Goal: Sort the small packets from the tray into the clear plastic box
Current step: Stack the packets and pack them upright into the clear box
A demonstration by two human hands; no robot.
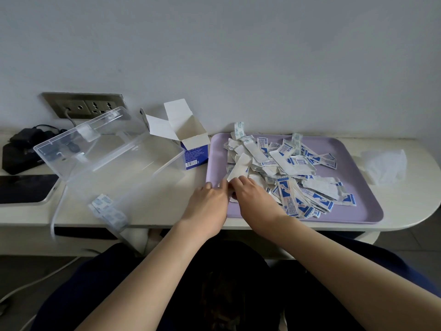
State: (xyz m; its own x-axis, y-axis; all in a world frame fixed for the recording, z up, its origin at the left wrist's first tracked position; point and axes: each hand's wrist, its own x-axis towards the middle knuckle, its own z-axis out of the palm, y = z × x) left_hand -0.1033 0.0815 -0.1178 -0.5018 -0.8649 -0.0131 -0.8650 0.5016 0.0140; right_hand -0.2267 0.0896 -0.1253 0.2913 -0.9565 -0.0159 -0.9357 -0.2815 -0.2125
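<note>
A lilac tray (362, 211) on the right of the table carries a heap of small white-and-blue packets (288, 173). My left hand (207, 201) and my right hand (253, 197) meet at the tray's front left corner. Together their fingertips pinch a long white packet (239, 167) that stands up tilted from the heap. The clear plastic box (114, 168) stands to the left with its lid raised. A few packets (107, 210) lie in its front corner.
An open blue-and-white carton (191, 144) stands between the box and the tray. A phone (26, 187) and black gear (21, 149) lie at far left below a wall socket (83, 105). A crumpled clear wrapper (384, 166) lies right of the tray.
</note>
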